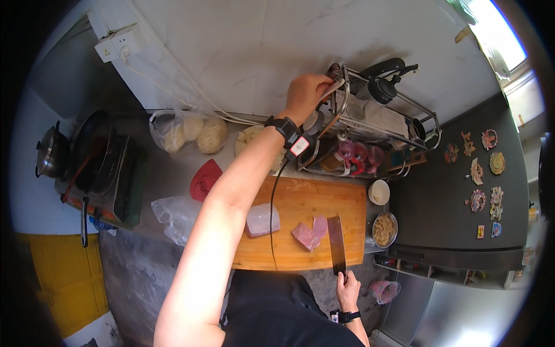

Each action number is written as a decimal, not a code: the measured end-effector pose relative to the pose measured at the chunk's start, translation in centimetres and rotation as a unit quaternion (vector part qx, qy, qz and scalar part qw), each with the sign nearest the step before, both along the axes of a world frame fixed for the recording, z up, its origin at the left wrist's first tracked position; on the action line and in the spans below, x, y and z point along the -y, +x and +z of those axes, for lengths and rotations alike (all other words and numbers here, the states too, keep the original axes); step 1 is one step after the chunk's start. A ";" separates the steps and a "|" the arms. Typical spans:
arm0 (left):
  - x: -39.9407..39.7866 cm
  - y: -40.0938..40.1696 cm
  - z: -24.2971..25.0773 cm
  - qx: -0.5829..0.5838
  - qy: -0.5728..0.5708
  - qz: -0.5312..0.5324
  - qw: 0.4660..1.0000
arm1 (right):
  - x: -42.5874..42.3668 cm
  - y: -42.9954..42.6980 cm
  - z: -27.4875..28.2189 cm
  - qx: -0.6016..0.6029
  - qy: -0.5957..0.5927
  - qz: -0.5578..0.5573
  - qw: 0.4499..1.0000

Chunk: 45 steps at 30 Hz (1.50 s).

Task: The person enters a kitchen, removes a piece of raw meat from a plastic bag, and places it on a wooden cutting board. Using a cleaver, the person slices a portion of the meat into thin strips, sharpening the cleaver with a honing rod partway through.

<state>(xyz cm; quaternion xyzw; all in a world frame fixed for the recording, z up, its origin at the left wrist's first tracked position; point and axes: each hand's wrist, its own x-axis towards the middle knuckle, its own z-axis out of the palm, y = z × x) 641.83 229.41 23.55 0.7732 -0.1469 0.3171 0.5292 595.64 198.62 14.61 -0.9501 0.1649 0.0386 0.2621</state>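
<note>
My right hand (348,289) grips the handle of a cleaver (337,245), its broad blade resting over the right part of a wooden cutting board (303,197). Just left of the blade lie a chunk of pink meat (305,237) and a thin slice (320,226). Farther left on the board is a larger block of meat (262,220), apparently in clear plastic. My left hand (305,96) reaches up to the left end of a metal rack (347,102). Its fingers are bent around something pale there; what they hold is unclear.
Behind the board, the rack holds jars and red-lidded containers (357,152). A white bowl (379,192) and a metal bowl of pale strips (384,230) stand at right. Leftward are a red cloth (205,179), a plastic bag (177,217), bagged dough-like balls (211,135) and a wok (93,147).
</note>
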 end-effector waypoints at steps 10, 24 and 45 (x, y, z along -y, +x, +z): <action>0.0 1.4 -0.3 0.088 0.036 0.073 0.993 | -0.4 -0.4 -1.0 0.007 0.004 -0.029 1.000; 0.5 2.9 1.2 0.020 0.014 -0.011 1.000 | 0.3 -0.3 -1.6 0.001 0.023 -0.087 0.996; 0.1 2.8 0.5 0.032 -0.006 -0.060 0.998 | 1.0 0.0 -1.8 -0.019 0.043 -0.096 0.994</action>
